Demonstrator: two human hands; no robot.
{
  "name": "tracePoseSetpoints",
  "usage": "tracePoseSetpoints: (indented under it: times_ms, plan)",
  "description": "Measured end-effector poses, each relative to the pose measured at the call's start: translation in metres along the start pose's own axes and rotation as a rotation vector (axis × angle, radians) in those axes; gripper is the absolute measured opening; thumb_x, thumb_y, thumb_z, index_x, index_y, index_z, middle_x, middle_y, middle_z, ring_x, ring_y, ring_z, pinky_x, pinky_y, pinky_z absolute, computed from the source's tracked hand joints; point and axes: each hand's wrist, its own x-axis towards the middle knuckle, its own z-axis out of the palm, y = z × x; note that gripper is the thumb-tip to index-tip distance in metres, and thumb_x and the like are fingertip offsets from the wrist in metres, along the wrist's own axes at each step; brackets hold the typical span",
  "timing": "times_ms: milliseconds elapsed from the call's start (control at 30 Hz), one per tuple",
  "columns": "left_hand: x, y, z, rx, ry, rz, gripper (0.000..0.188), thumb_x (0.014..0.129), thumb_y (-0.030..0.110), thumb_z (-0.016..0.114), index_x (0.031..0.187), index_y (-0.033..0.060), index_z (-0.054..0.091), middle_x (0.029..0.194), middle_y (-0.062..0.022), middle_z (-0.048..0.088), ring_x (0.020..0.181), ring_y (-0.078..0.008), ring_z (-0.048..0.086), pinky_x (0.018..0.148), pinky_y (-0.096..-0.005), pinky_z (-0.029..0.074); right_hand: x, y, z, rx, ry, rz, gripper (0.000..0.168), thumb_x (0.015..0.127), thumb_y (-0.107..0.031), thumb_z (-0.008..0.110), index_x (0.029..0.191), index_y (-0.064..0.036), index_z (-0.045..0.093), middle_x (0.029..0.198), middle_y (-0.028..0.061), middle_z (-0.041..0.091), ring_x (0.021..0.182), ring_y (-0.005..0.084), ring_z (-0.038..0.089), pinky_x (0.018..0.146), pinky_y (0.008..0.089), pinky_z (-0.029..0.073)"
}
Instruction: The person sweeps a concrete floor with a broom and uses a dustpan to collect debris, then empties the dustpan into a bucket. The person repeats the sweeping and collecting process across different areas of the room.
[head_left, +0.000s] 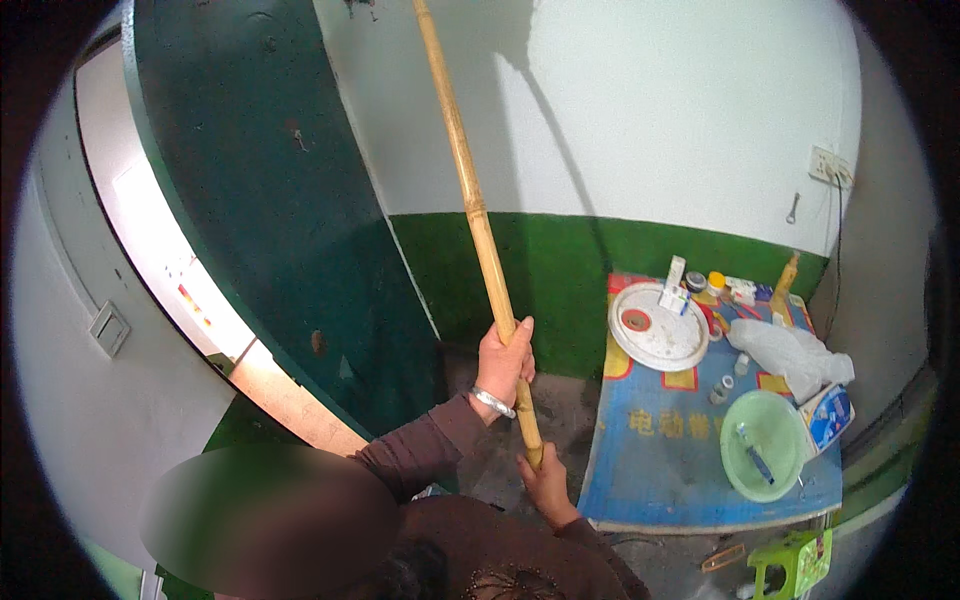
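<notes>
A long bamboo pole (480, 217) slants upward before me, its upper end running out of the top of the view. My left hand (506, 358), with a silver bangle at the wrist, wraps around the pole partway up. Lower down, my right hand (549, 480) grips it near its bottom end. On the white wall (675, 112) the pole throws a thin shadow that widens near the top. What the pole carries up there is hidden.
Right of me stands a table with a blue printed cover (660, 472). It bears a round white lid (660, 345), a pale green basin (780, 420), a plastic bag (787, 352) and several small containers. A green plastic stool (799, 562) stands below. Leftward are a dark green door (277, 225) and a doorway.
</notes>
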Motion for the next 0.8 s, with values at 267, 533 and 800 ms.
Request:
tracePoseSetpoints:
  times_ms: [267,533,800]
  plan:
    - [0.09,0.074,-0.011,-0.06,-0.07,0.17,0.025,0.088,0.028,0.058,0.086,0.0108,0.04,0.053,0.0013,0.037,0.037,-0.0096,0.037,0.033,-0.025,0.032,0.058,0.0,0.0,0.169,-0.112,-0.09,0.031,0.08,-0.026,0.066,0.086,-0.001,0.048,0.07,0.019,0.057,0.063,0.0322,0.059,0.056,0.0377,0.044]
    - [0.155,0.104,-0.043,0.111,0.049,0.278,0.021,0.089,0.024,0.055,0.091,0.0102,0.04,0.061,-0.0007,0.041,0.042,-0.0117,0.041,0.037,-0.0265,0.037,0.159,-0.118,0.036,-0.01,-0.011,-0.238,0.036,0.083,-0.032,0.061,0.084,0.0,0.047,0.071,0.0253,0.058,0.07,0.0449,0.057,0.059,0.0473,0.044]
    - [0.164,0.043,-0.083,0.186,0.139,0.168,0.021,0.089,0.022,0.053,0.087,0.0107,0.036,0.052,-0.0025,0.042,0.037,-0.0146,0.043,0.033,-0.029,0.038,0.15,-0.073,0.061,-0.156,-0.069,-0.082,0.034,0.083,-0.033,0.059,0.087,-0.001,0.049,0.075,0.0265,0.059,0.074,0.0453,0.057,0.063,0.0497,0.045]
